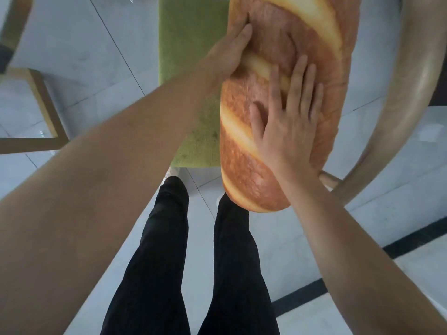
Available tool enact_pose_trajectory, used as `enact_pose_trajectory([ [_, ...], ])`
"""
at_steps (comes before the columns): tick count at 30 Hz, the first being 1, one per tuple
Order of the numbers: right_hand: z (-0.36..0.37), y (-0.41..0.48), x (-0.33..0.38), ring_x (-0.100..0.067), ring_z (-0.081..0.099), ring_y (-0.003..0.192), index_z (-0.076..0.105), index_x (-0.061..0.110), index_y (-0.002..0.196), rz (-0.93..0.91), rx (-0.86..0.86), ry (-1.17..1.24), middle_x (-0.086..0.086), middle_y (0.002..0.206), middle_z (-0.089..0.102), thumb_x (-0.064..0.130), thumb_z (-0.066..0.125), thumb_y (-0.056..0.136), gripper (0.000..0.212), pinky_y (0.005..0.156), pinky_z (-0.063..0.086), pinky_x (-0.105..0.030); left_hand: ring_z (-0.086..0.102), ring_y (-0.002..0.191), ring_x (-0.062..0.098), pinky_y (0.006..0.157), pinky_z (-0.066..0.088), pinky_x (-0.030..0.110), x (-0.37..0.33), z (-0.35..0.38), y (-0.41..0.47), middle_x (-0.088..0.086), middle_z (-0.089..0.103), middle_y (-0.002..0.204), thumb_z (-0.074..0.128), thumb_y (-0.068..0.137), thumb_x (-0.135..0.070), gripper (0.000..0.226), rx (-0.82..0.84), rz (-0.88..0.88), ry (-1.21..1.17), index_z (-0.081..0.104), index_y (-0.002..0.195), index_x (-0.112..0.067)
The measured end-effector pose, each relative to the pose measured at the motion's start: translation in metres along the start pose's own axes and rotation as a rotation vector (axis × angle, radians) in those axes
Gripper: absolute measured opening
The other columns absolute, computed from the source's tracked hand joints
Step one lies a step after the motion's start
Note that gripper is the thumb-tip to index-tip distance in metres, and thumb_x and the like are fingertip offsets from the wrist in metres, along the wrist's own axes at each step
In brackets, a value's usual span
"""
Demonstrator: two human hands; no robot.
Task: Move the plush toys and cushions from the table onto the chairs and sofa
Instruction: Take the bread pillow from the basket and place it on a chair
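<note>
A long cushion printed like a loaf of bread [244,170] lies lengthwise on a chair with a green seat pad [191,59], its near end jutting past the seat's front edge. My left hand [229,49] grips the cushion's left side high up, fingers pressed into the fabric. My right hand [287,117] lies flat on top of the cushion near its middle, fingers spread and pushing down.
The chair's curved wooden backrest and arm [396,110] arcs round the right side. Another wooden chair frame [46,110] stands at the left. My legs in black trousers [169,250] stand on the pale tiled floor [79,52] just before the seat.
</note>
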State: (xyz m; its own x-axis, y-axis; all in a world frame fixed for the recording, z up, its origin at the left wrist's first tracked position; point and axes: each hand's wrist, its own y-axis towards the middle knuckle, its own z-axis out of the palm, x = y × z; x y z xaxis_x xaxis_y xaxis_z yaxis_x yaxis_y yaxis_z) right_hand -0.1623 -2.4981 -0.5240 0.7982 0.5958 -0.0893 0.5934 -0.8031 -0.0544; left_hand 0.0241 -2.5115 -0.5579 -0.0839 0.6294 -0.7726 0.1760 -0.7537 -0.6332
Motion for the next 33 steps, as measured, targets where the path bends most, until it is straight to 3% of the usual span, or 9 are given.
enact_pose_trajectory([
  [5, 0.013, -0.107, -0.005, -0.042, 0.025, 0.153, 0.032, 0.019, 0.161, -0.015, 0.082, -0.096, -0.024, 0.165, 0.027, 0.06, 0.043, 0.104, 0.071, 0.123, 0.024, -0.059, 0.01, 0.158, 0.021, 0.128, 0.013, 0.043, 0.01, 0.011, -0.002, 0.0, 0.004, 0.173, 0.028, 0.109, -0.049, 0.062, -0.034, -0.016, 0.018, 0.004, 0.163, -0.032],
  [12, 0.02, -0.082, -0.015, -0.04, 0.029, 0.153, 0.041, 0.022, 0.157, 0.009, -0.009, 0.044, -0.022, 0.163, 0.033, 0.039, 0.043, 0.108, 0.052, 0.125, 0.018, -0.056, -0.006, 0.158, 0.035, 0.128, 0.002, 0.05, 0.094, 0.082, -0.085, 0.012, -0.004, 0.172, 0.028, 0.108, -0.04, 0.061, -0.093, 0.005, 0.066, -0.003, 0.16, -0.03],
  [16, 0.023, -0.089, -0.015, -0.041, 0.026, 0.153, 0.039, 0.022, 0.158, 0.006, 0.013, 0.06, -0.022, 0.164, 0.031, 0.038, 0.039, 0.109, 0.051, 0.125, 0.016, -0.056, -0.011, 0.158, 0.027, 0.126, -0.006, 0.036, 0.122, 0.125, -0.138, 0.006, -0.01, 0.171, 0.02, 0.11, -0.035, 0.049, -0.104, -0.146, -0.032, -0.001, 0.154, -0.037],
  [19, 0.025, -0.088, -0.015, -0.042, 0.026, 0.153, 0.037, 0.02, 0.159, -0.021, 0.014, 0.03, -0.022, 0.164, 0.03, 0.038, 0.04, 0.109, 0.053, 0.125, 0.018, -0.057, -0.01, 0.158, 0.031, 0.128, 0.002, 0.048, 0.134, 0.141, -0.159, 0.009, -0.013, 0.17, 0.026, 0.112, -0.018, 0.058, -0.108, -0.145, 0.029, -0.009, 0.152, -0.041],
  [22, 0.019, -0.087, -0.014, -0.042, 0.025, 0.154, 0.035, 0.019, 0.159, -0.035, 0.042, 0.034, -0.023, 0.165, 0.027, 0.039, 0.041, 0.109, 0.055, 0.125, 0.017, -0.057, 0.004, 0.159, 0.026, 0.128, 0.009, 0.043, 0.128, 0.133, -0.163, 0.005, 0.003, 0.172, 0.027, 0.111, -0.034, 0.06, -0.149, -0.259, -0.163, -0.003, 0.163, -0.027],
  [25, 0.0, -0.085, -0.012, -0.042, 0.018, 0.156, 0.032, 0.019, 0.161, -0.027, 0.18, 0.082, -0.022, 0.168, 0.021, 0.039, 0.044, 0.106, 0.06, 0.125, 0.012, -0.057, 0.025, 0.155, 0.027, 0.124, 0.02, 0.04, 0.105, 0.116, -0.185, 0.003, 0.025, 0.169, 0.031, 0.107, -0.051, 0.063, -0.025, -0.423, -0.131, 0.007, 0.163, -0.035],
  [29, -0.065, -0.074, -0.01, -0.04, 0.006, 0.158, 0.028, 0.018, 0.161, 0.007, 0.595, 0.198, -0.018, 0.171, 0.008, 0.039, 0.045, 0.103, 0.064, 0.125, 0.011, -0.055, 0.046, 0.141, 0.025, 0.113, 0.034, 0.036, 0.064, 0.077, -0.239, 0.005, 0.052, 0.151, 0.029, 0.107, -0.053, 0.057, 0.131, -0.449, 0.11, 0.049, 0.148, -0.02],
  [31, -0.117, -0.067, -0.007, -0.038, 0.021, 0.155, 0.035, 0.017, 0.157, 0.083, 0.763, 0.385, -0.012, 0.169, 0.023, 0.042, 0.042, 0.105, 0.059, 0.123, 0.024, -0.051, 0.052, 0.133, 0.029, 0.104, 0.039, 0.034, 0.035, 0.049, -0.269, 0.009, 0.058, 0.144, 0.031, 0.106, -0.052, 0.054, 0.064, -0.386, 0.253, 0.053, 0.143, -0.018],
  [33, -0.173, -0.067, -0.001, -0.031, 0.033, 0.151, 0.038, 0.018, 0.157, 0.177, 0.823, 0.603, -0.006, 0.164, 0.036, 0.047, 0.04, 0.106, 0.058, 0.121, 0.031, -0.047, 0.048, 0.139, 0.026, 0.111, 0.036, 0.034, -0.001, 0.017, -0.299, 0.006, 0.054, 0.151, 0.036, 0.105, -0.052, 0.055, -0.085, -0.301, 0.292, 0.047, 0.15, -0.022],
])
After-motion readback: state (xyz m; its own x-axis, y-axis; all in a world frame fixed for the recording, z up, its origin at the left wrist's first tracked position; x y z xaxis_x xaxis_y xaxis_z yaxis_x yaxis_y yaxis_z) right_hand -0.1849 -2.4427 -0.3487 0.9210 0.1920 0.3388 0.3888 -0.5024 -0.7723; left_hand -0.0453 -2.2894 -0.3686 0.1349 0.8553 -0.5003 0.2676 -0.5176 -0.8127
